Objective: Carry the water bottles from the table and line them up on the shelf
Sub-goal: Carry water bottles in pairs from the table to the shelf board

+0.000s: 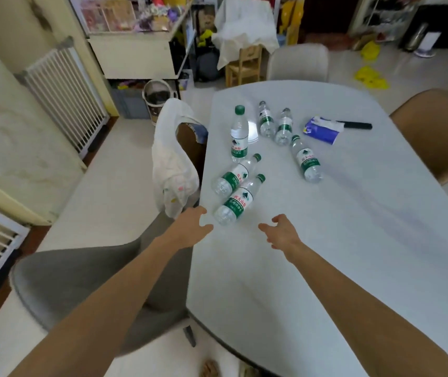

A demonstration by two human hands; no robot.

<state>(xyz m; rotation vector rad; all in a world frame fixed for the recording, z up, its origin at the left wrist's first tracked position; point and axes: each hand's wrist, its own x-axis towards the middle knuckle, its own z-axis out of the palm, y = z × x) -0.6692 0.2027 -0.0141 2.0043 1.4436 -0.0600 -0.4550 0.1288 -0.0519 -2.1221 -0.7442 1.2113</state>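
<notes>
Several clear water bottles with green caps and green-white labels are spread over the white table (326, 240). One bottle (239, 134) stands upright near the left edge. The others lie on their sides: a near bottle (238, 201), one beside it (233, 176), one further right (306, 159) and two at the back (266, 119) (284, 127). My left hand (191, 227) hovers over the table's left edge, fingers relaxed, just left of the near bottle. My right hand (282, 232) hovers to that bottle's right, fingers loosely spread. Neither hand holds anything.
A blue tissue pack (323, 130) and a black remote-like object (357, 125) lie at the table's back right. A grey chair (81, 281) stands near left, and a chair draped with white cloth (174, 164) is beside the table. A cluttered shelf unit (136, 50) stands at the back left.
</notes>
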